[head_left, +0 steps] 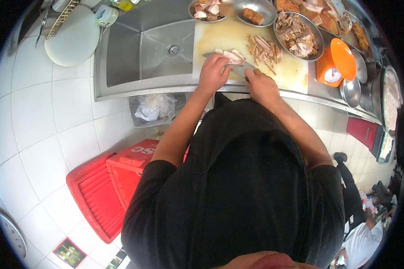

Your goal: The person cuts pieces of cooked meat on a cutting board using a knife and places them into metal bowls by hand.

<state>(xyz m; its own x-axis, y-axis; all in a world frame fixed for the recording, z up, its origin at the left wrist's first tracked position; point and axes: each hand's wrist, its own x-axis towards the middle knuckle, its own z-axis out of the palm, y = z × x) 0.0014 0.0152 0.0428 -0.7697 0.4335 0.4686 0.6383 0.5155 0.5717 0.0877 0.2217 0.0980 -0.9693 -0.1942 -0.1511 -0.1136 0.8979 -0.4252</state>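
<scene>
My right hand [261, 85] is closed round the handle of a kitchen knife [240, 69]. The blade points left and lies along the near side of some pale sliced meat [232, 55] on the cutting board [296, 77]. My left hand [214, 71] has its fingers bent together over the blade and against the meat's left end; the fingertips are partly hidden. Just right of the knife lies a heap of meat strips [265, 50]. Beyond it stands a metal bowl [319, 50] of meat pieces.
Left of the board is a steel sink [155, 56]. An orange kitchen scale [328, 71] stands at the right. Behind are a bowl of meat chunks [207, 19] and a metal dish [268, 12]. Red crates [98, 193] stand at floor level; another person [361, 242] is at lower right.
</scene>
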